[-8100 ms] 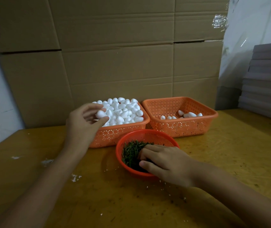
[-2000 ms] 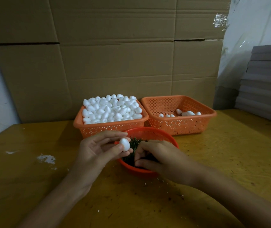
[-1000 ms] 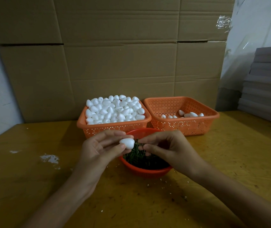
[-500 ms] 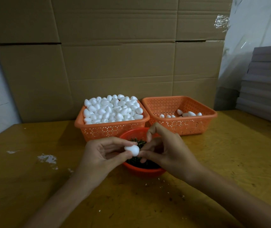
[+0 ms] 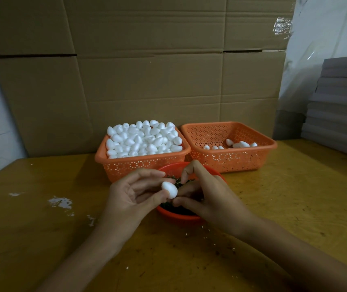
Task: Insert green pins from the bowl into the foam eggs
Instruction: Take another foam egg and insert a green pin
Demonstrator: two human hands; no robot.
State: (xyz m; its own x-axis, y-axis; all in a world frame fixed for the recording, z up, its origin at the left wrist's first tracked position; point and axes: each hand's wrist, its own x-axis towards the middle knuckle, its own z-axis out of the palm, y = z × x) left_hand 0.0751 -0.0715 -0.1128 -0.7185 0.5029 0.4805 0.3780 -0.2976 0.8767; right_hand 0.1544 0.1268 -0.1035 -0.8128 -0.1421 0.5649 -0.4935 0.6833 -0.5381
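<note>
My left hand (image 5: 132,194) pinches one white foam egg (image 5: 169,189) between thumb and fingers, just above the near-left rim of the round orange bowl (image 5: 181,216). The bowl holds a heap of green pins (image 5: 173,179), mostly hidden under my hands. My right hand (image 5: 208,192) is over the bowl with its thumb and forefinger pinched together right beside the egg. Whether a pin sits between those fingertips is too small to tell.
Behind the bowl stand two orange baskets: the left basket (image 5: 143,163) is heaped with white foam eggs, the right basket (image 5: 231,159) holds several. Cardboard boxes (image 5: 147,70) wall off the back. Grey boards (image 5: 341,106) are stacked at the right. White crumbs (image 5: 59,202) lie on the yellow table.
My left hand took an egg from the left basket and brought it over the bowl. My right hand came up out of the pins and closed in on the egg.
</note>
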